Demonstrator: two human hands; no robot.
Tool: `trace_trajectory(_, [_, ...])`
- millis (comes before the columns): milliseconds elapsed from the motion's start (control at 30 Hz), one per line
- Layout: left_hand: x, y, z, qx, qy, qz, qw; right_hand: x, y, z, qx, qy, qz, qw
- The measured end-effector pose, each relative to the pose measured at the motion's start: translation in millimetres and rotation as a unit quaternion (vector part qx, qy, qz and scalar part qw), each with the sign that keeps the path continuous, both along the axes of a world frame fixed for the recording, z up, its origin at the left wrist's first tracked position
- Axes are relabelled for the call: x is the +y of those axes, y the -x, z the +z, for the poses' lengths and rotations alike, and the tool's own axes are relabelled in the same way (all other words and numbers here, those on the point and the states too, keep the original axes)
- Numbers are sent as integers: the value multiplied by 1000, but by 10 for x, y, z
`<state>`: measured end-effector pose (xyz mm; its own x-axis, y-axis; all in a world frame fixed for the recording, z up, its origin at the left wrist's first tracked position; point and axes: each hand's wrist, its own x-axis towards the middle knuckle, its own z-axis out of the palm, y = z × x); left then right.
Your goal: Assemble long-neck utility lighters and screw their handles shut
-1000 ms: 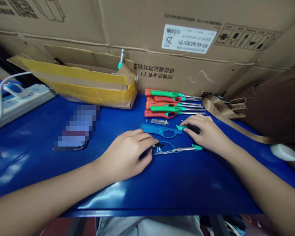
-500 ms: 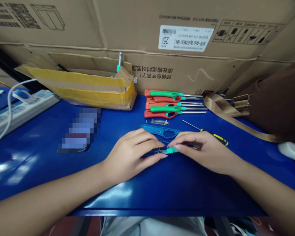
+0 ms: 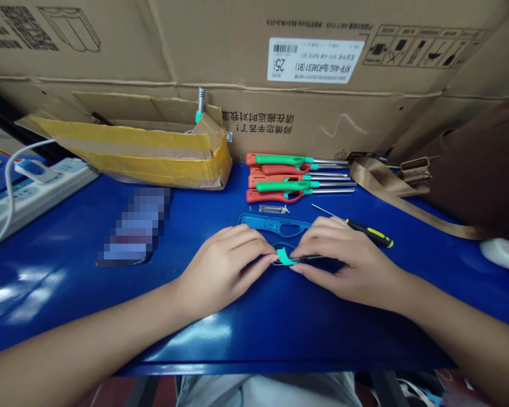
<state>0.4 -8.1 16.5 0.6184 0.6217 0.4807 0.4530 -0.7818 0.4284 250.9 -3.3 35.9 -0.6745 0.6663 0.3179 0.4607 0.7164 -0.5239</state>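
Observation:
Both hands meet at the middle of the blue table (image 3: pixel 280 316). My left hand (image 3: pixel 224 265) pinches the wired end of a small lighter inner assembly. My right hand (image 3: pixel 343 260) pinches the same assembly at its teal collar (image 3: pixel 285 257), with the metal tube running under the fingers. Just behind the hands lies an open blue lighter shell (image 3: pixel 275 224). A screwdriver with a black and yellow handle (image 3: pixel 367 232) lies free on the table beside my right hand.
Several finished red and green stick lighters (image 3: pixel 288 178) are stacked near the cardboard cartons (image 3: pixel 254 68). An open taped box (image 3: pixel 139 150) stands at the back left, a white power strip (image 3: pixel 29 186) at the far left. A brown bag with a strap (image 3: pixel 470 175) fills the right.
My right hand let go of the screwdriver, which now lies on the table, and moved left to the teal collar. The hands drew together on the assembly.

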Motion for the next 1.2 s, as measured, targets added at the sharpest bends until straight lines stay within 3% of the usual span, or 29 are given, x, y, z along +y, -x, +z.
trace_trajectory(167, [14, 12, 7, 6, 25, 15, 1000, 33, -74, 4, -84, -75, -21, 993])
trace_trajectory(333, [49, 70, 28, 23, 66, 49, 996, 124, -106, -67, -54, -32, -39, 997])
trace_trajectory(700, [76, 97, -39, 38, 91, 11, 995, 193, -91, -244, -7, 30, -5, 1000])
trace_trajectory(1200, [71, 103, -67, 64, 74, 11, 995, 211, -138, -235, -29, -62, 50, 996])
